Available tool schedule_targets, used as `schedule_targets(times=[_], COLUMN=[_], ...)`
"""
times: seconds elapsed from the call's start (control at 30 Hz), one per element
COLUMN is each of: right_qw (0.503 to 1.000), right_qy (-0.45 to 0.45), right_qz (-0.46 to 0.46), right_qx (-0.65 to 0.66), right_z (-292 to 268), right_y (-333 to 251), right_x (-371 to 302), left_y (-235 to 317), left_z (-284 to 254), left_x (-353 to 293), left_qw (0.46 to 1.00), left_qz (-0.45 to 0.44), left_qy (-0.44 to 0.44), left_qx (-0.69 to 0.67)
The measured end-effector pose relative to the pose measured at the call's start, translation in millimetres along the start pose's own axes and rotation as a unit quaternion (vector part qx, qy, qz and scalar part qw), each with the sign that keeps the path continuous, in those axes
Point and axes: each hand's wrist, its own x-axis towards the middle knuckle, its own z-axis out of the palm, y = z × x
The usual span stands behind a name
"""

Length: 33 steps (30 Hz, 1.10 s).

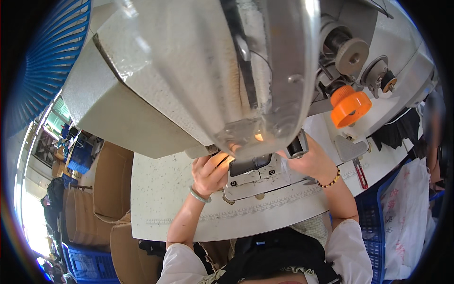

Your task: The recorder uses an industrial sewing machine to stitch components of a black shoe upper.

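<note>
A large sewing machine (142,104) fills the upper part of the head view, with a clear plastic guard (279,94) in front. Under its head, by the metal needle plate (246,189), lies a small dark, stitched-looking piece (249,164); I cannot tell whether it is fabric or a machine part. My left hand (209,174) is closed at that piece's left end, its fingertips partly hidden by the machine. On the right side of the plate is my right hand (312,161), its fingers hidden behind the guard and a black-and-metal knob (298,146).
Red-handled thread snips (360,173) lie on the white table (179,220) at right. Black cloth (398,130) sits farther right. Blue crates (90,262) and cardboard boxes (113,180) stand at left, below a blue fan (52,61). A white plastic bag (404,217) hangs at right.
</note>
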Motion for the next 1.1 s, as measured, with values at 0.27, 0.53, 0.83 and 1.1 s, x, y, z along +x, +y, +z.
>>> schedule_targets(times=[0.27,0.53,0.83,1.1], right_qw=[0.996,0.997,0.998,0.999], right_qy=[0.002,-0.005,-0.027,-0.032], right_qz=[-0.035,-0.029,-0.002,0.018], right_qx=[-0.083,-0.075,-0.060,-0.016], right_z=[-0.2,0.7,-0.6,3.6], right_y=[-3.2,0.3,-6.4,2.8], right_x=[0.0,-1.2,2.4,-1.8], left_y=[-4.6,-4.7,-1.9,6.8], left_z=[7.7,10.9,3.0,-1.8], left_x=[-0.6,-10.4,2.9,11.9], left_qw=[0.999,0.997,0.999,1.000], left_qz=[0.005,-0.056,-0.012,0.004], left_qy=[0.041,0.042,0.007,0.007], left_qx=[0.018,-0.038,-0.033,-0.028])
